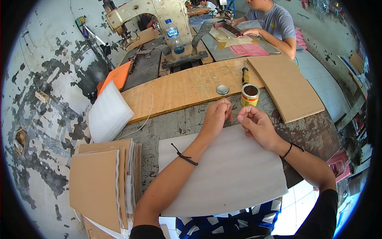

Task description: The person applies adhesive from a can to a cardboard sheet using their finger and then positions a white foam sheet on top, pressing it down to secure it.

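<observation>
A white foam sheet (227,171) lies flat on the worn table in front of me, its near edge over my lap. Above its far edge are my left hand (217,117) and my right hand (258,126), close together but apart. Both have curled fingers with thumbs pressed in; anything between them is too small or hidden to make out. Just beyond my right hand stands an open yellow and red can (249,99) with dark brown contents. Its round metal lid (223,89) rests to the left, and a yellow-handled tool (245,76) lies behind the can.
Brown boards (286,85) are stacked at the right. Boards layered with foam (95,183) stand at the left, below white foam sheets (109,113). A wooden plank (179,89) crosses the far side. Beyond are a water bottle (172,34), a sewing machine (135,14) and a seated person (270,24).
</observation>
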`<state>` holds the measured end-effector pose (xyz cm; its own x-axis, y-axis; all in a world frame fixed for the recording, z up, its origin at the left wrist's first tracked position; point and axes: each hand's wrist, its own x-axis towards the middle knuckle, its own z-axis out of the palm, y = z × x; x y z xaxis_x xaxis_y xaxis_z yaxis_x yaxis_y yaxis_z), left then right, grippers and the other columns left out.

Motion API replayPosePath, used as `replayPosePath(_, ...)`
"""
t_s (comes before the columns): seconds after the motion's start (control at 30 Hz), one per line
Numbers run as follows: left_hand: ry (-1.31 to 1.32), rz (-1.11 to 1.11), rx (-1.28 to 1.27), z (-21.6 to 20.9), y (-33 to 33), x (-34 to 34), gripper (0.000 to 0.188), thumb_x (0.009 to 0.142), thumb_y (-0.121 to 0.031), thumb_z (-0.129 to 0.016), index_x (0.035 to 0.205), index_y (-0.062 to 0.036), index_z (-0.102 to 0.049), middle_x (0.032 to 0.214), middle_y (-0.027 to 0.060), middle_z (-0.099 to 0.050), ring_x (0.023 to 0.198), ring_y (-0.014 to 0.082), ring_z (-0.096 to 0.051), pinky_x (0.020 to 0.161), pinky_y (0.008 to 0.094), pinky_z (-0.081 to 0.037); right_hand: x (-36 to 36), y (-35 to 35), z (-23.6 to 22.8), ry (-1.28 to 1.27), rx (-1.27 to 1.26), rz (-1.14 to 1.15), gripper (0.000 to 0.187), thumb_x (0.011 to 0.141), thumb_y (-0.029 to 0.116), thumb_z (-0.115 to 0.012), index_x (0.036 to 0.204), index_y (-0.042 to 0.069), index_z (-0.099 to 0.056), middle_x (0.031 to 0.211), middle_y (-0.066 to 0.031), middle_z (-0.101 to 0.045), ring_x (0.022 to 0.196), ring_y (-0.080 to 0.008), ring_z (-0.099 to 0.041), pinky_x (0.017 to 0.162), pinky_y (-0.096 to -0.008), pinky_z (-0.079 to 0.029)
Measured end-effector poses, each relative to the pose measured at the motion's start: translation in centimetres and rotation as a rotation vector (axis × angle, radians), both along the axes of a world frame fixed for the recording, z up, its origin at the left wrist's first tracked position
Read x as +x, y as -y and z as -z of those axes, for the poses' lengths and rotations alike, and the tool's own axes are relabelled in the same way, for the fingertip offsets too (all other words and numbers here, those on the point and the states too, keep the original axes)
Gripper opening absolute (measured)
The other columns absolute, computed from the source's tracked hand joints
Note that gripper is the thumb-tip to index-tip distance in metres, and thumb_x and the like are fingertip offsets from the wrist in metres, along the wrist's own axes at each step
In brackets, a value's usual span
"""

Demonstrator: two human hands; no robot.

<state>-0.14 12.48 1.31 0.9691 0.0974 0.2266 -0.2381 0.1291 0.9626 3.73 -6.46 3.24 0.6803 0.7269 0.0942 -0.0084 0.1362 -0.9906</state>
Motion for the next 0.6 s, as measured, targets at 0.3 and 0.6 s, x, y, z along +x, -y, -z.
replayPosePath(0.3,-0.048,0.070,-0.049,-0.5,1.5,0.1,0.018,0.101,-0.017,-0.060,0.101,-0.0010,-0.067,0.082,0.0021,-0.064,0.079,0.0075,-0.060,0.069,0.0238,-0.049,0.6,0.0,0.6,0.036,-0.035,0.076,0.015,0.100,0.017,-0.063,0.105,0.003,-0.062,0.099,-0.0070,-0.069,0.082,-0.0075,-0.064,0.054,-0.0216,-0.049)
replayPosePath(0.6,0.079,0.083,0.101,-0.2,1.4,0.4,0.028,0.101,-0.021,-0.061,0.110,0.0038,-0.071,0.104,0.0044,-0.060,0.092,0.0108,-0.062,0.077,0.0252,-0.053,0.4,-0.1,0.4,0.030,-0.040,0.163,0.022,0.102,0.022,-0.060,0.113,0.004,-0.065,0.095,-0.0021,-0.067,0.073,-0.0044,-0.055,0.051,-0.0184,-0.045)
